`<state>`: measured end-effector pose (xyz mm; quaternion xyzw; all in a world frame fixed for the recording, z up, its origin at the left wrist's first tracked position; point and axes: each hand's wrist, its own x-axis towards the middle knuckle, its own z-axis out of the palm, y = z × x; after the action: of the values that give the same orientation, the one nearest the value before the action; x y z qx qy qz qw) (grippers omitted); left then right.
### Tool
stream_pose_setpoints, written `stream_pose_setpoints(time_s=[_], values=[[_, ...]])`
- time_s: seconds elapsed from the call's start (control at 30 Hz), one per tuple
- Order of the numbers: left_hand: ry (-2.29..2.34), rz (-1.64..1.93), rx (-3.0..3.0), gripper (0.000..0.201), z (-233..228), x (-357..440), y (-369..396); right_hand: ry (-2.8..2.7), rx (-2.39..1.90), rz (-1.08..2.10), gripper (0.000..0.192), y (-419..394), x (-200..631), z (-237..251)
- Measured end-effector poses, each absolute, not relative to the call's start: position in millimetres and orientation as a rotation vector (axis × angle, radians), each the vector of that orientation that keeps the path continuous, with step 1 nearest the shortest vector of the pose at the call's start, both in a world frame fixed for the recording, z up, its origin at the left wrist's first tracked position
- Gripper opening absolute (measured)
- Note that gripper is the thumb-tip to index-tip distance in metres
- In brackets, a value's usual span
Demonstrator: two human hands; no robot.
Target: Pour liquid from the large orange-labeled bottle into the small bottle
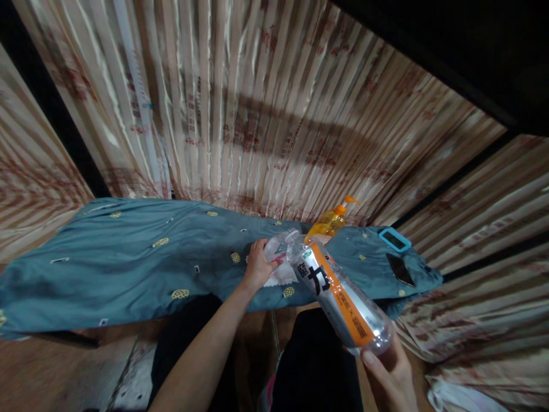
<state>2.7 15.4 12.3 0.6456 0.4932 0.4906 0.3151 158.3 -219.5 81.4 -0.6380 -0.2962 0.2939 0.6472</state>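
Note:
My right hand [392, 372] grips the base of a clear plastic bottle [338, 294] with an orange and white label, tilted with its neck pointing away toward the table. My left hand [257, 266] is closed around a small clear plastic container [274, 249] right at the bottle's mouth, over a white cloth or tissue [278, 277] lying on the blue patterned tablecloth [137, 257]. Whether liquid is flowing I cannot tell.
An orange pump dispenser bottle [332, 220] stands just behind the bottle's neck. A phone in a light blue case [394, 239] and a dark phone [400, 269] lie at the table's right end. Striped curtains [257, 103] hang behind. My dark-clothed legs are below.

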Motion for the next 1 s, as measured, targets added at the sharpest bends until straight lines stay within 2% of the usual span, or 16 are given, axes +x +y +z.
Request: stream_pose_setpoints(time_s=[0.33, 0.67, 1.0], values=[[1.293, 1.277, 1.683, 0.046, 11.4, 2.4, 16.3, -0.618, -1.451, 0.710, 0.092, -221.6, 155.2, 79.4], [1.289, 1.272, 1.685, 0.044, 13.3, 1.9, 15.2, -0.685, -1.475, 0.671, 0.077, -224.9, 161.2, 69.6], [1.310, 1.267, 1.695, 0.046, 12.5, 2.5, 16.2, -0.632, -1.484, 0.650, 0.088, -220.8, 152.7, 82.2]])
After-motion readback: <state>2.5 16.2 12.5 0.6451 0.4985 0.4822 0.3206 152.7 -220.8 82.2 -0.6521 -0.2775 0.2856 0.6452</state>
